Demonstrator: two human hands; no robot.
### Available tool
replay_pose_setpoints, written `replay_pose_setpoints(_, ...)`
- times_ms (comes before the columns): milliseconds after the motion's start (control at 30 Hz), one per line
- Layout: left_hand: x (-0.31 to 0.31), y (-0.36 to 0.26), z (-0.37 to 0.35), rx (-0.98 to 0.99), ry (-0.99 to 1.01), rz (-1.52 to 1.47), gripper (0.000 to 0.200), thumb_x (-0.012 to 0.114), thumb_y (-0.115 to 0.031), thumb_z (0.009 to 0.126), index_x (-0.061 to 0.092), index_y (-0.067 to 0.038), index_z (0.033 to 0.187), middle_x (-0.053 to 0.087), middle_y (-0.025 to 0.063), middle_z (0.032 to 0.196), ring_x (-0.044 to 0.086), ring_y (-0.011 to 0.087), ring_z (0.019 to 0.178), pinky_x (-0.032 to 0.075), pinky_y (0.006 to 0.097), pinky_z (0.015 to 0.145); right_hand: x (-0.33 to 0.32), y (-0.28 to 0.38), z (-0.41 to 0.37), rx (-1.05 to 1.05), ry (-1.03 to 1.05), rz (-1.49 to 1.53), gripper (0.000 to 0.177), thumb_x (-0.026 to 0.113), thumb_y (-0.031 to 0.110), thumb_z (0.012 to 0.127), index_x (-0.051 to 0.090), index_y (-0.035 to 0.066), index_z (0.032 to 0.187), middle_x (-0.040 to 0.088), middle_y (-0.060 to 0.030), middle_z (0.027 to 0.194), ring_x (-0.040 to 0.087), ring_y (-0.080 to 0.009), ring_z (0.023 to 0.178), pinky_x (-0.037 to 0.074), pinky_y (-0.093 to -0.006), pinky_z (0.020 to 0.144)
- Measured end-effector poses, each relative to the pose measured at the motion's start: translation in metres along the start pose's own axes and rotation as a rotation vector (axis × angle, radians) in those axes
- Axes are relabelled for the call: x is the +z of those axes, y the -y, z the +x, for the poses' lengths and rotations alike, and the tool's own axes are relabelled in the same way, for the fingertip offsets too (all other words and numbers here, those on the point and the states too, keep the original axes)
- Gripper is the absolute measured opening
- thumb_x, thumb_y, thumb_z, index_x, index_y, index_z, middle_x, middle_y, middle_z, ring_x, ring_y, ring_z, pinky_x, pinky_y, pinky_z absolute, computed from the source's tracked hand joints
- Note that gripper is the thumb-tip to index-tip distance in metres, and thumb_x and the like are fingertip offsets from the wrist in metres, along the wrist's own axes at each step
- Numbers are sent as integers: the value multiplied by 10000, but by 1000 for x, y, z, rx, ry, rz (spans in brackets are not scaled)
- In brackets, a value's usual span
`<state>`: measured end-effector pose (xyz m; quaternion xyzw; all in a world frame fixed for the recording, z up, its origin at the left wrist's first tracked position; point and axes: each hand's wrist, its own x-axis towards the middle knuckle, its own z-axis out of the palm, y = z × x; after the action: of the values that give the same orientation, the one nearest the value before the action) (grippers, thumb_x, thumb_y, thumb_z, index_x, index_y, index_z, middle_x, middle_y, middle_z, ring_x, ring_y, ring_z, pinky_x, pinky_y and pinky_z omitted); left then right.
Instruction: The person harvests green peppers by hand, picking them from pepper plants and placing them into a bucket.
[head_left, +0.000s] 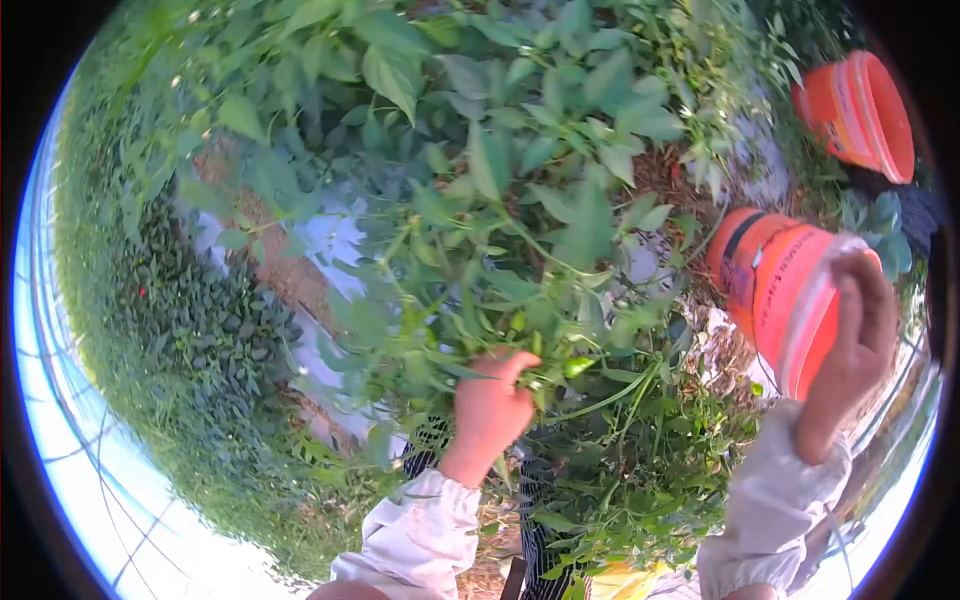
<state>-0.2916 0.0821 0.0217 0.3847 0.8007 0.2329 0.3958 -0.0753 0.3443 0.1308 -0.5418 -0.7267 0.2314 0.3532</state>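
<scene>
My left hand [492, 405] reaches into the leafy green plant [520, 190], its fingers pinched around a stem or small green fruit among the leaves; exactly what it grips is hidden by foliage. My right hand [856, 340] grips the rim of an orange bucket [775, 285], which is held tilted on its side at the right. Both arms wear light long sleeves with gathered cuffs.
A second orange bucket [858, 112] lies at the upper right. Pale plastic ground cover [330, 240] shows between the plants, with brown soil beside it. Dense low green plants [190, 330] fill the left side.
</scene>
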Motion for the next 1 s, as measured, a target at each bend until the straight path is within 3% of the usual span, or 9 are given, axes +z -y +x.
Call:
replay_pose_setpoints(100, 23, 0, -17, 38, 75, 116, 351, 629, 4, 691, 669, -123, 1016, 672, 179, 1011, 638, 355, 960, 511, 446, 843, 127, 96, -6, 47, 432, 335, 129, 629, 30, 891, 677, -12, 1003, 684, -108, 916, 654, -155, 843, 508, -260, 765)
replay_pose_setpoints(167, 37, 3, -28, -52, 124, 68, 330, 628, 1, 717, 662, -94, 1031, 663, 174, 982, 639, 343, 941, 510, 462, 819, 216, 107, 2, -350, 634, 371, 236, 639, 52, 803, 671, 19, 1036, 660, -204, 1058, 648, -340, 1008, 519, -371, 878)
replay_pose_setpoints(233, 43, 0, -30, -22, 274, 84, 232, 608, -9, 765, 654, -36, 991, 647, 174, 956, 637, 346, 917, 509, 463, 775, 278, 115, -13, -669, 767, 198, 313, 670, 130, 783, 674, 31, 1080, 611, -203, 1183, 558, -392, 1175, 441, -501, 1012)
replay_pose_setpoints(333, 79, 6, -59, 273, 76, 191, 163, 581, -66, 828, 603, 2, 974, 645, 163, 917, 654, 341, 837, 533, 435, 708, 266, 120, -57, -802, 1301, -408, 500, 743, 370, 761, 669, 93, 1171, 493, -149, 1390, 439, -451, 1304, 335, -666, 1043)
replay_pose_setpoints(467, 120, -18, -126, 213, 44, 56, 220, 520, -162, 937, 593, -25, 1093, 628, 123, 1027, 631, 252, 895, 521, 388, 755, 184, 80, -111, -687, 1233, -580, 173, 640, 174, 808, 713, 62, 918, 535, -147, 1298, 518, -378, 1174, 443, -561, 887)
replay_pose_setpoints(700, 66, -83, -138, 514, 444, 301, 253, 608, -157, 845, 613, -44, 1071, 568, 97, 922, 586, 236, 874, 512, 344, 751, 105, -14, -169, -639, 1191, -554, 290, 626, 167, 816, 671, 44, 1075, 458, -136, 1405, 337, -367, 1391, 425, -568, 967)
replay_pose_setpoints(767, 42, -84, -128, 764, 217, -351, 314, 618, -150, 794, 620, -38, 1087, 582, 70, 954, 581, 197, 904, 505, 321, 753, 101, -30, -186, -650, 1222, -685, 352, 634, 158, 799, 644, 42, 1131, 450, -129, 1422, 298, -375, 1421, 365, -571, 1060)
replay_pose_setpoints(900, 25, -65, -91, 741, -205, -372, 287, 612, -126, 849, 637, -70, 1129, 613, 98, 1078, 592, 252, 982, 490, 391, 821, 99, -52, -191, -653, 1219, -605, 430, 647, 156, 751, 643, 64, 1172, 474, -131, 1414, 286, -372, 1432, 301, -586, 1125)
replay_pose_setpoints(1000, -3, -32, -49, 413, -441, -280, 343, 651, -49, 802, 627, -64, 1144, 599, 122, 1153, 564, 309, 1080, 439, 459, 914, 98, -60, -192, -665, 1198, -612, 401, 624, 173, 782, 641, 88, 1173, 469, -123, 1430, 304, -369, 1424, 280, -592, 1140)
